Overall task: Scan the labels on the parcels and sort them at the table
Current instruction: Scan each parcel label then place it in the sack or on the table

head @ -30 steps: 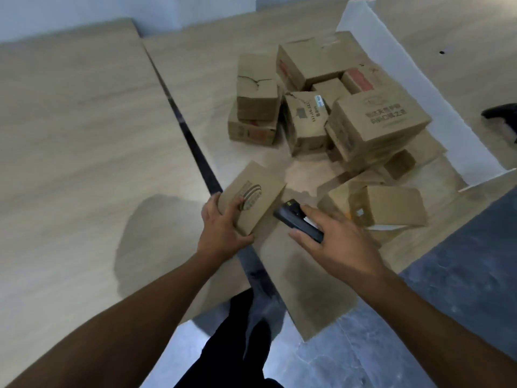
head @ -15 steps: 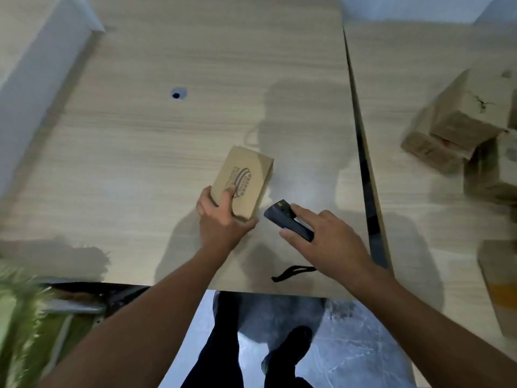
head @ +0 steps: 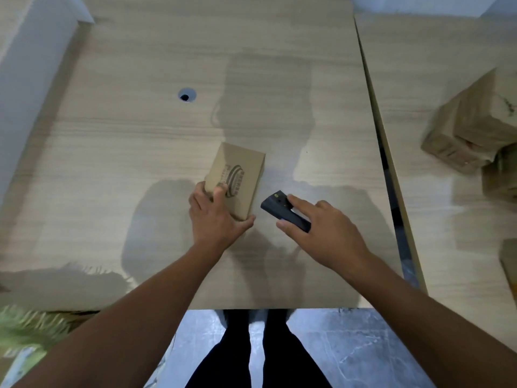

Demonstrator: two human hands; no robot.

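cable hole (head: 187, 96) | white panel (head: 25, 79) left | blurred green plant (head: 22, 329) | grey floor (head: 349, 354)

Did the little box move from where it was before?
Yes. The small box, held by the left hand, went left: it was at the dark table gap, and now sits well left of it, toward the round hole.

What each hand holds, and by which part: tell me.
The left hand grips the small cardboard parcel at its near end. The right hand holds the black scanner round its rear half, front end free.
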